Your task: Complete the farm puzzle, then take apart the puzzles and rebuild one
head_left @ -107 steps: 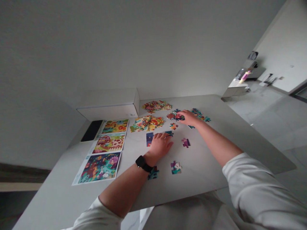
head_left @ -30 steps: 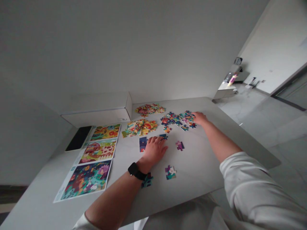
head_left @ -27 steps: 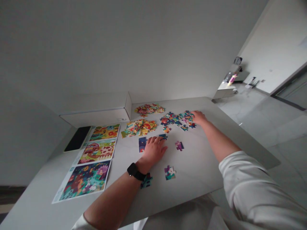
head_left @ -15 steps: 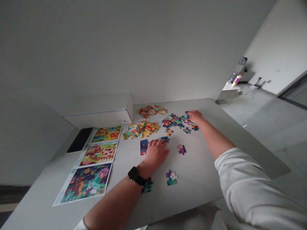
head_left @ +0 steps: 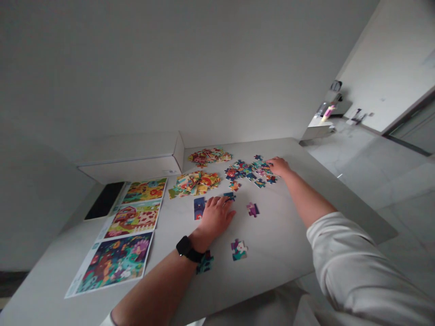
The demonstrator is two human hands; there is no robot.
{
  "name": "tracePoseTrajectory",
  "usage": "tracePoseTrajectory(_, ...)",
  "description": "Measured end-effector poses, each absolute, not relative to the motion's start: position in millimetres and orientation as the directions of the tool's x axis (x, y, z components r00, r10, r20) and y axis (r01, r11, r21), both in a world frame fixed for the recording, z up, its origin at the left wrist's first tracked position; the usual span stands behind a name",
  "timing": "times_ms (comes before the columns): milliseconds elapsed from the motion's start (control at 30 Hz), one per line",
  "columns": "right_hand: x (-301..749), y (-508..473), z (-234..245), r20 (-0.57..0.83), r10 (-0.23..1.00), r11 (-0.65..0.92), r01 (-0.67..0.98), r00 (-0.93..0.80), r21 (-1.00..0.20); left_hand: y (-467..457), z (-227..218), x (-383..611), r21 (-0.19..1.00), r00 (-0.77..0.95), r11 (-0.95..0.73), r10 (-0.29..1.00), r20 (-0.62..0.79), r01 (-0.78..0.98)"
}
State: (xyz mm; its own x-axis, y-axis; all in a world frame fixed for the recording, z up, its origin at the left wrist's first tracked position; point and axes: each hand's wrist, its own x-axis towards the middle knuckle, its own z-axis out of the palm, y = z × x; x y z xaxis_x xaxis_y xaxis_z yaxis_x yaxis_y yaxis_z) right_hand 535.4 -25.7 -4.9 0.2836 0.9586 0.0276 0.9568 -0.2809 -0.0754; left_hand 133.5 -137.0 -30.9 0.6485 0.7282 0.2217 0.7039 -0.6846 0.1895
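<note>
My left hand (head_left: pixel 217 218), a black watch on its wrist, lies palm down with fingers spread. Its fingertips touch or nearly touch a dark blue puzzle piece (head_left: pixel 230 195). Just left of it is a blue piece or joined pair (head_left: pixel 199 208), partly covered. Over the right edge of a loose heap of dark, multicoloured pieces (head_left: pixel 240 168), my right hand (head_left: pixel 279 166) reaches down with fingers extended; the fingertips meet pieces there. Nearer me lie a purple piece (head_left: pixel 252 209), a piece with a white animal (head_left: pixel 239 250) and a teal piece (head_left: pixel 205 262) partly under my left wrist.
Two more piles stand behind: a yellow-orange one (head_left: pixel 195 183) and a reddish one (head_left: pixel 210 155). Three printed pictures (head_left: pixel 115 262) lie at the left beside a dark tablet-like slab (head_left: pixel 104 200). A white box (head_left: pixel 136 168) stands against the wall.
The view has turned slightly right. My right hand has shifted a little right across the heap, and a small blue piece now shows apart from its fingers. My left hand stays in place.
</note>
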Motion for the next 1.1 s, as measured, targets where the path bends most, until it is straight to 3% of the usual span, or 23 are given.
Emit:
tracePoseTrajectory(367, 551, -38, -2, 0.035, 0.970, -0.239, 0.968, 0.242, -0.071, -139, -27, 133, 0.180, 0.647, -0.682, 0.730, 0.218, 0.709)
tracePoseTrajectory(667, 545, -13, -2, -0.019, 0.936, -0.352, 0.935, 0.351, -0.050, -138, -31, 133, 0.172, 0.655, -0.691, 0.722, 0.223, 0.702)
tracePoseTrajectory(733, 546, -6, -2, -0.038, 0.933, -0.359, 0.929, 0.357, -0.094, -137, -31, 133, 0.179, 0.655, -0.691, 0.721, 0.227, 0.700)
tracePoseTrajectory(900, 555, 6, -4, -0.013, 0.934, -0.337, 0.866, 0.358, -0.369, -138, -29, 134, 0.206, 0.649, -0.686, 0.727, 0.224, 0.698)
tracePoseTrajectory(1100, 562, 8, -1, 0.019, 0.945, -0.267, 0.801, 0.328, -0.535, -137, -31, 134, 0.206, 0.650, -0.686, 0.727, 0.222, 0.698)
